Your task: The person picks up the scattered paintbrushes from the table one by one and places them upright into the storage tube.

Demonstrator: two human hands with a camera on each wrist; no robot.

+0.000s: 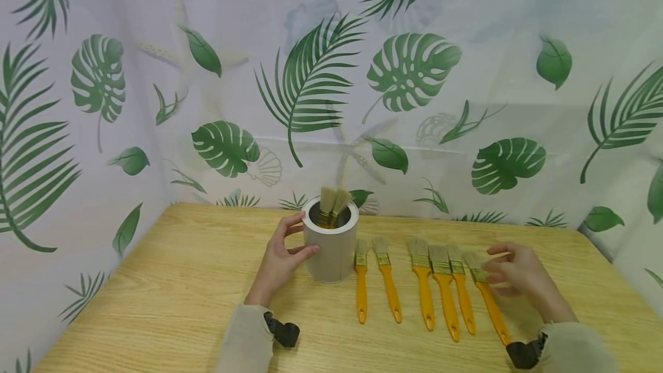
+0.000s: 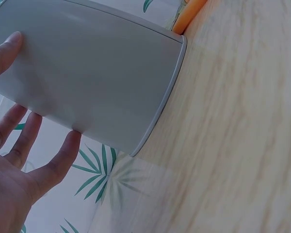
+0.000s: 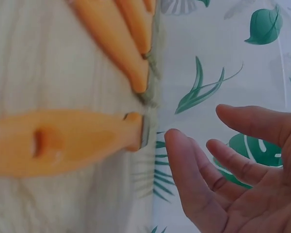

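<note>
A pale grey round can (image 1: 331,255) with a white rim stands upright on the table. Paintbrushes (image 1: 334,199) stick out of it, bristles up. My left hand (image 1: 279,263) holds the can's left side, thumb on the front and fingers farther back; the left wrist view shows fingertips on the can's wall (image 2: 97,68). At the right, my right hand (image 1: 518,272) hovers by the rightmost paintbrush (image 1: 489,298), fingers loosely bent and spread from the thumb. In the right wrist view nothing lies between them, and an orange brush handle (image 3: 72,141) is apart from the fingertips.
Several more orange-handled paintbrushes (image 1: 423,286) lie in a row between the can and my right hand, bristles toward the back. The wooden table (image 1: 181,281) ends at a leaf-patterned cloth (image 1: 311,73) behind and at both sides.
</note>
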